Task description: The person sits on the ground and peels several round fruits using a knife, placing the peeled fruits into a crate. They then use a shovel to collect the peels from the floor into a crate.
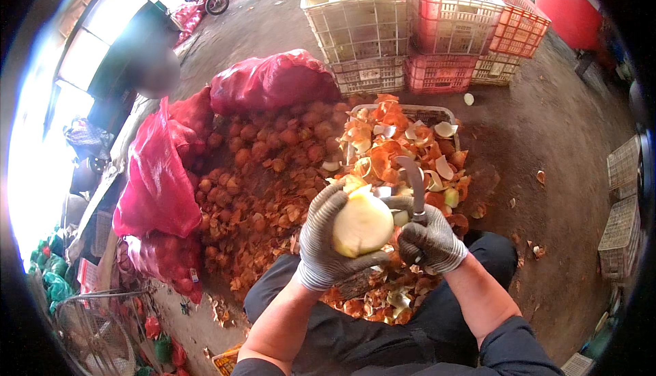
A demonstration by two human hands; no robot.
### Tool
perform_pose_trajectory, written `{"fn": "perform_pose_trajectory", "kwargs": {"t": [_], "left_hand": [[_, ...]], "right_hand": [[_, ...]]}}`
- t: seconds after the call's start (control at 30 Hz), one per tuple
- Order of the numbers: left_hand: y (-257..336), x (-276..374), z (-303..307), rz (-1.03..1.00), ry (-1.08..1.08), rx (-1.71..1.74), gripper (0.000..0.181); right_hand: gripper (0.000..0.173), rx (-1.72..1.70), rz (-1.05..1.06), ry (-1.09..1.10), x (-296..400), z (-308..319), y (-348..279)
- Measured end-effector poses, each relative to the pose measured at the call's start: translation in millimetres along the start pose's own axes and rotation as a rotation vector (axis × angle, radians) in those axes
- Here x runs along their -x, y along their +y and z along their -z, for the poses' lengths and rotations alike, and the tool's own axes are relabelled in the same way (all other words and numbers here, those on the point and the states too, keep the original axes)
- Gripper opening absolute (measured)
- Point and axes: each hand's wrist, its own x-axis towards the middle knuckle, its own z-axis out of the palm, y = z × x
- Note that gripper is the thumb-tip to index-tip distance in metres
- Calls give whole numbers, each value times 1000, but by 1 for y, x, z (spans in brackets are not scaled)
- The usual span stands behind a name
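My left hand (pixel 326 243), in a grey and white knit glove, holds a large pale peeled onion (pixel 363 224) between fingers and thumb. Close on its right, my right hand (pixel 429 236), gloved alike, grips the handle of a knife with a curved blade (pixel 414 181); the blade points up, away from me. Beyond both hands, a crate (pixel 431 111) is heaped with orange onion skins (pixel 385 163) and white onion pieces. More skins lie between my knees. Unpeeled onions (pixel 277 138) are piled on the ground to the left of the crate.
Red mesh sacks (pixel 271 81) border the onion pile at its back and left. Stacked plastic crates (pixel 359 27), the left one full of pale green-white onions, stand beyond. A red tub (pixel 569 12) is at the upper right; more crates (pixel 620 232) stand at the right edge.
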Motion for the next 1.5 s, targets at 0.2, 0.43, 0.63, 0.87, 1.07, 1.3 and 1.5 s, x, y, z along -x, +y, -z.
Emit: {"fn": "perform_pose_trajectory", "kwargs": {"t": [0.2, 0.43, 0.63, 0.87, 1.07, 1.3, 1.5], "left_hand": [[3, 2, -37, -138, -110, -39, 117], [-20, -27, -21, 235, -108, 488, 57], [-21, -18, -32, 317, -226, 427, 37], [-21, -15, -49, 259, -27, 327, 43], [-25, -17, -57, 293, 39, 320, 55], [-36, 1, -56, 575, 167, 501, 54], [-28, -10, -58, 383, 172, 412, 61]], "right_hand": [[77, 105, 79, 86, 3, 0, -11], [73, 133, 10, 34, 10, 11, 4], [71, 215, -14, -5, 11, 14, 3], [45, 244, -22, 55, 8, 15, -4], [52, 191, 32, 70, 5, 20, 9], [54, 166, -28, 89, 6, 20, 9], [60, 198, -15, 60, 2, 17, 7]]}}
